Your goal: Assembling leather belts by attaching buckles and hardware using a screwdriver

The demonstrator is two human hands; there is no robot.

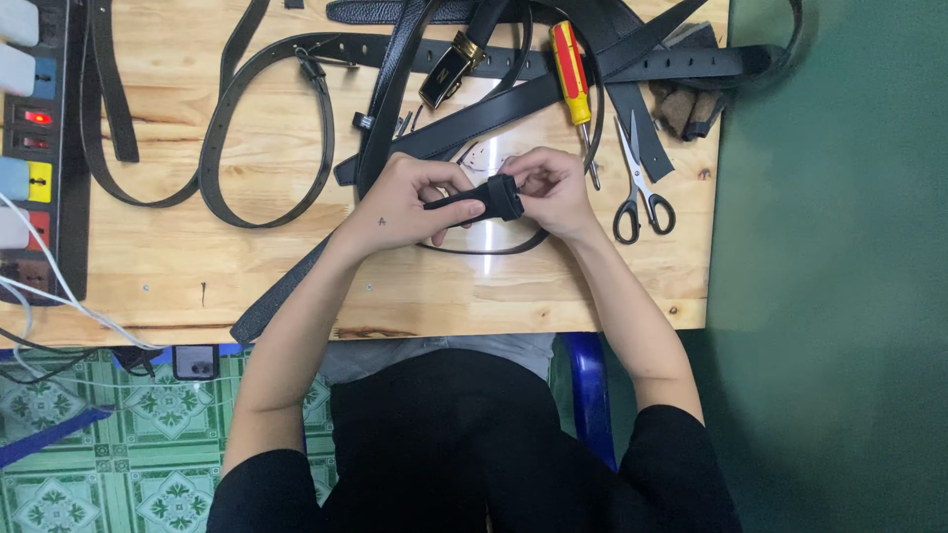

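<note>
a black belt end point(497, 197) is gripped by the left hand point(400, 202) and right hand point(553, 188) above the wooden table point(178, 257), near scissors point(637, 188).

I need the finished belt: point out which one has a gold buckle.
The belt lying top centre, its gold-and-black buckle left of the screwdriver. The looped belt further left shows only a small dark buckle.

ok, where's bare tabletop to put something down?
Free: the near strip of table in front of the left hand and right hand; also below the scissors. Crowded: the far edge, with belts, buckle, screwdriver.
</note>
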